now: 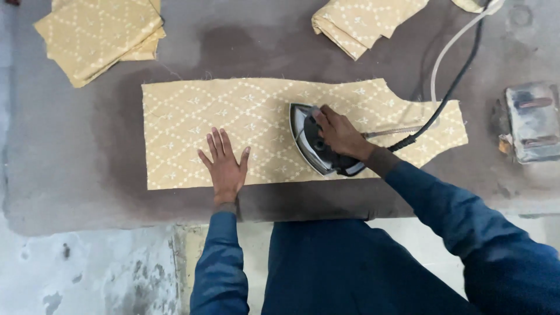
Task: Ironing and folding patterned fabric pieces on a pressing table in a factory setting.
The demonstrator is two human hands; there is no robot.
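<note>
Gripping the handle of a steam iron [312, 143], the right hand [341, 135] holds it on a yellow patterned fabric panel [192, 105] lying mid-table; the left hand [224, 166] presses flat, fingers spread, on the panel's near edge.

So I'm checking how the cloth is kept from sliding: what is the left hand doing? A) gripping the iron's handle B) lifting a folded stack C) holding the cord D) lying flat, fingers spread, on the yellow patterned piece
D: the left hand lies palm down on the yellow fabric piece, while the right hand holds the iron.
</note>
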